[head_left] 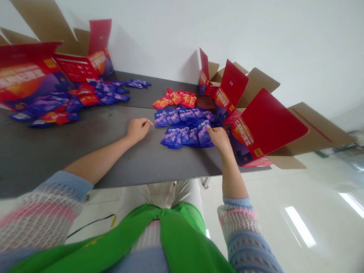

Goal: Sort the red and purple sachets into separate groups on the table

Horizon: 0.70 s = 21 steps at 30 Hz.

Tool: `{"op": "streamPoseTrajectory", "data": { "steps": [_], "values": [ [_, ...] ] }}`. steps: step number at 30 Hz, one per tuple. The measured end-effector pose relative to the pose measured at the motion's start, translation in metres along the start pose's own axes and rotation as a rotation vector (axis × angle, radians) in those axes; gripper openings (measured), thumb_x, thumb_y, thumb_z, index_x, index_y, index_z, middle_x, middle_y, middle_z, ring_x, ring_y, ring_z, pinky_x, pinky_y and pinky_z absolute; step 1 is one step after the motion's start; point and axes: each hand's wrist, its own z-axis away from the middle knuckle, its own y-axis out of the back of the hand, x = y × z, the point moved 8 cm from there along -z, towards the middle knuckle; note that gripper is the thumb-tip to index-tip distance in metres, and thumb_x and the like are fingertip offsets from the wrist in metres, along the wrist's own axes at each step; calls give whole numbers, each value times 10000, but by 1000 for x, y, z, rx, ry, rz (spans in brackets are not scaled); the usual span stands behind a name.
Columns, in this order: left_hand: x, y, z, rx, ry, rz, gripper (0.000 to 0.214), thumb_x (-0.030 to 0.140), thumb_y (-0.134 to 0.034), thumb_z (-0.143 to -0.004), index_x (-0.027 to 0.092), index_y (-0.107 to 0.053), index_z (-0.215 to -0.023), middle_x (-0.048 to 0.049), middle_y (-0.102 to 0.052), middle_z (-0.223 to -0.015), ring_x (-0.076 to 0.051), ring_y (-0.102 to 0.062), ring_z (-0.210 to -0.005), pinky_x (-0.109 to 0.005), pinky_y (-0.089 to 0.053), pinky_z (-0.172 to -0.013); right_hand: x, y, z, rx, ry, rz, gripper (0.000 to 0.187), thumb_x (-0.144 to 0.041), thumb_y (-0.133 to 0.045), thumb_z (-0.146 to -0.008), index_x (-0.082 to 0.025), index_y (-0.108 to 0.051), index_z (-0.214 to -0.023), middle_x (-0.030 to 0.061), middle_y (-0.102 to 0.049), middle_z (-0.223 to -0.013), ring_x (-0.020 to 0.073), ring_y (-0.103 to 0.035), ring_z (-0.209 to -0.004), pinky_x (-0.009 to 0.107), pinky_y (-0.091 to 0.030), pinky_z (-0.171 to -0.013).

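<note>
Several blue sachets [186, 127] lie in overlapping rows on the dark grey table [85, 144], with several orange-red sachets [176, 98] just behind them. My right hand [218, 136] rests on the right end of the blue rows, fingers curled onto a blue sachet [204, 133]. My left hand [138, 129] lies on the table just left of the rows, loosely curled, its forefinger pointing at the nearest blue sachet [160, 120]. It holds nothing that I can see.
Open red and purple cartons [256, 125] with brown cardboard flaps stand at the right edge. A second heap of blue and red sachets [85, 96] and more open cartons [31, 79] lie at the far left. A white wall runs behind the table.
</note>
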Motion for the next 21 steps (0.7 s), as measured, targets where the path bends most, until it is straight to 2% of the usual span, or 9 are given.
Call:
{"op": "streamPoseTrajectory", "data": {
  "steps": [3, 6, 9, 12, 15, 21],
  "values": [
    [-10, -2, -5, -52, 102, -35, 385, 314, -444, -886, 190, -806, -924, -47, -666, -580, -196, -618, -603, -277, -430, -594, 16, 5, 5, -57, -71, 185, 513, -536, -454, -963, -129, -766, -955, 187, -746, -1027, 294, -699, -1022, 307, -471, -792],
    [-10, -6, -5, -111, 132, -146, 351, 306, -469, -872, 215, -803, -928, -56, -723, -693, -220, -662, -699, -296, -465, -648, 13, 5, 11, -48, -116, 278, 545, -556, -459, -961, -114, -759, -1069, 225, -730, -1104, 316, -689, -1095, 348, -496, -864],
    [-10, -11, -5, -145, 134, -263, 343, 347, -479, -875, 233, -796, -936, -74, -758, -845, -261, -687, -811, -331, -492, -706, 1, 3, 17, 24, -134, 334, 555, -536, -455, -973, -83, -740, -1121, 254, -724, -1100, 321, -699, -1081, 374, -516, -878],
    [-11, -14, -4, -156, 141, -291, 360, 364, -459, -892, 239, -789, -964, -85, -764, -930, -285, -692, -865, -358, -501, -748, -8, -3, 22, 73, -125, 357, 504, -497, -486, -975, -77, -745, -1076, 261, -728, -1060, 319, -717, -1037, 376, -529, -864],
    [-12, -13, -4, -166, 143, -294, 357, 357, -449, -903, 243, -783, -956, -75, -765, -968, -274, -691, -877, -351, -500, -763, -8, -9, 27, 107, -129, 353, 475, -484, -505, -974, -74, -727, -1060, 261, -728, -1035, 324, -725, -1011, 376, -534, -854],
    [-11, -10, -3, -178, 141, -312, 360, 341, -437, -912, 240, -779, -965, -77, -763, -946, -269, -688, -872, -343, -498, -747, -5, -12, 40, 240, -115, 356, 482, -479, -510, -975, -53, -588, -1186, 248, -729, -976, 321, -737, -934, 373, -535, -817]
  ]
}}
